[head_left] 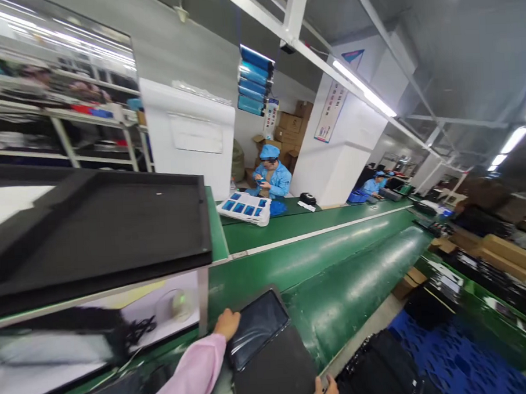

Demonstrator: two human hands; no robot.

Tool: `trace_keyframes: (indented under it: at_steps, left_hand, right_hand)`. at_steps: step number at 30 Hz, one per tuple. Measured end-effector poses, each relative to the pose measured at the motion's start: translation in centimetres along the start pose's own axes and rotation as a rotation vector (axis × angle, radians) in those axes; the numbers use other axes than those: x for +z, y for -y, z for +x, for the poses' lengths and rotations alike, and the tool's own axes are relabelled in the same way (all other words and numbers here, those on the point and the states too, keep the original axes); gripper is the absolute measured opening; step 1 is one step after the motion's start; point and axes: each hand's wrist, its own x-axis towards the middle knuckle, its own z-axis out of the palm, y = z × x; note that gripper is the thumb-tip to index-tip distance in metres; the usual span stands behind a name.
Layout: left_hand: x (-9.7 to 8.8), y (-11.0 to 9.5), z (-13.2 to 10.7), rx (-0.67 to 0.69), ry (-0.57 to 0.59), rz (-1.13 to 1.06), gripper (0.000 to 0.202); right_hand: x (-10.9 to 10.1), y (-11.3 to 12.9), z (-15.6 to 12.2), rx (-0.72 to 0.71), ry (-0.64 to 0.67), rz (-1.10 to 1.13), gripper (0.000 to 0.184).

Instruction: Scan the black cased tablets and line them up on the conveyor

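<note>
Green conveyor belt (335, 263) everywhere; left hand (227, 324) grips the tablet (256, 328) by its left edge, long axis running up-right. Right hand (326, 390) barely shows, can't tell its grip.

glossy glass tablet (256, 327), shiny green belt (336, 275)

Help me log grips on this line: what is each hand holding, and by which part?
The left hand grips a dark tablet by its near-left edge. The right hand is mostly out of frame; its hold cannot be told.
</note>
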Motion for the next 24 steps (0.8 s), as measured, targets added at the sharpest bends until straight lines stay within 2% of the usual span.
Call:
trace_keyframes:
  at_steps: [1, 3, 5, 7, 8, 10, 11, 12, 14, 16, 17, 19, 21, 22, 24]
  left_hand:
    - [-0.1, 0.3, -2.7, 0.045, 0.063, -0.015, 0.044]
    - [-0.6, 1.9, -8.5, 0.191, 0.238, -0.050, 0.046]
    - [-1.7, 4.8, -14.2, 0.290, 0.394, -0.052, 0.047]
    - [-3.6, 8.6, -19.4, 0.269, 0.452, 0.013, 0.045]
    - [-4.6, 10.6, -21.8, 0.227, 0.445, 0.054, 0.042]
    - [-6.5, 14.2, -26.5, 0.130, 0.413, 0.105, 0.034]
    - [-7.1, 15.7, -28.8, 0.096, 0.402, 0.108, 0.031]
    - [-7.6, 17.0, -30.8, 0.081, 0.390, 0.091, 0.029]
    - [-7.9, 19.2, -34.1, 0.101, 0.348, 0.014, 0.028]
    - [-7.6, 21.2, -36.2, 0.114, 0.236, -0.104, 0.028]
    - [-7.3, 22.2, -36.9, 0.095, 0.141, -0.166, 0.028]
    - [-6.6, 24.3, -37.7, 0.039, -0.098, -0.253, 0.030]
    - [-6.6, 26.9, -38.2, 0.028, -0.374, -0.280, 0.032]
    - [-7.1, 28.4, -38.4, 0.030, -0.525, -0.285, 0.033]
    - [-9.2, 31.9, -38.7, -0.022, -0.862, -0.323, 0.035]
  right_hand:
    - [-0.5, 1.0, -1.2, 0.040, 0.008, 0.081, 0.066]
    - [-0.9, 3.4, -4.4, 0.233, 0.175, 0.245, 0.069]
    - [-0.6, 6.3, -8.7, 0.500, 0.481, 0.405, 0.071]
    - [0.1, 9.8, -14.1, 0.685, 0.791, 0.541, 0.069]
    - [0.5, 11.6, -17.1, 0.719, 0.938, 0.589, 0.066]
    - [0.9, 15.2, -23.4, 0.672, 1.162, 0.614, 0.059]
    - [0.9, 16.9, -26.4, 0.595, 1.284, 0.553, 0.057]
    - [0.8, 18.4, -29.1, 0.466, 1.409, 0.450, 0.055]
    - [0.9, 21.1, -33.2, 0.083, 1.628, 0.205, 0.053]
    - [2.1, 22.8, -35.6, -0.318, 1.708, 0.039, 0.053]
    - [3.1, 23.2, -36.2, -0.473, 1.680, 0.002, 0.054]
    - [5.8, 23.1, -36.4, -0.691, 1.528, -0.021, 0.061]
    - [8.6, 22.2, -35.8, -0.816, 1.332, -0.027, 0.073]
    - [9.9, 21.7, -35.5, -0.828, 1.261, -0.053, 0.082]
    - [11.9, 20.8, -35.1, -0.748, 1.204, -0.119, 0.099]
